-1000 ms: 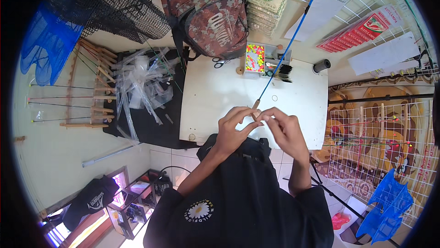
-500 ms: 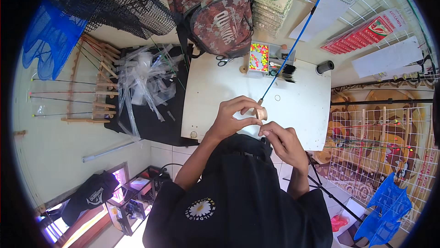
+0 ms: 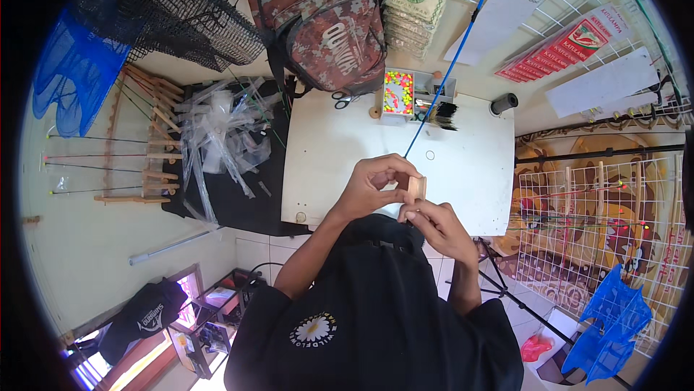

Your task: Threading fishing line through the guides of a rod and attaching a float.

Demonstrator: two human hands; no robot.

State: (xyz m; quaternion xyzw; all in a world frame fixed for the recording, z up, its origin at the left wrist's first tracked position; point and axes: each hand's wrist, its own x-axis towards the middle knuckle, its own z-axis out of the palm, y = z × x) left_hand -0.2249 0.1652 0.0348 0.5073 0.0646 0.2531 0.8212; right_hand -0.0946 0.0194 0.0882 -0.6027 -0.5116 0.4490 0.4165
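Note:
In front of my chest, my left hand (image 3: 370, 187) grips a small pale wooden spool (image 3: 417, 188) between thumb and fingers. A slim blue fishing rod (image 3: 450, 73) slants down from the top edge and ends at this hand, its lower end hidden behind the fingers. Just below the spool, my right hand (image 3: 438, 226) is closed in a pinch near the rim. Whatever its fingertips hold is too fine to make out.
On the white table (image 3: 325, 167) stand a tray of bright beads (image 3: 397, 92), dark-bristled bundles (image 3: 444, 116), scissors (image 3: 343, 100) and a black cylinder (image 3: 504, 104). A camouflage backpack (image 3: 325, 36) is behind. Clear plastic sleeves (image 3: 224, 138) lie left; a wire rack (image 3: 593, 232) stands right.
The spool has turned in my left hand, its side now facing more upright. My right hand has shifted slightly left, closer beneath it. The whole view has swung a little.

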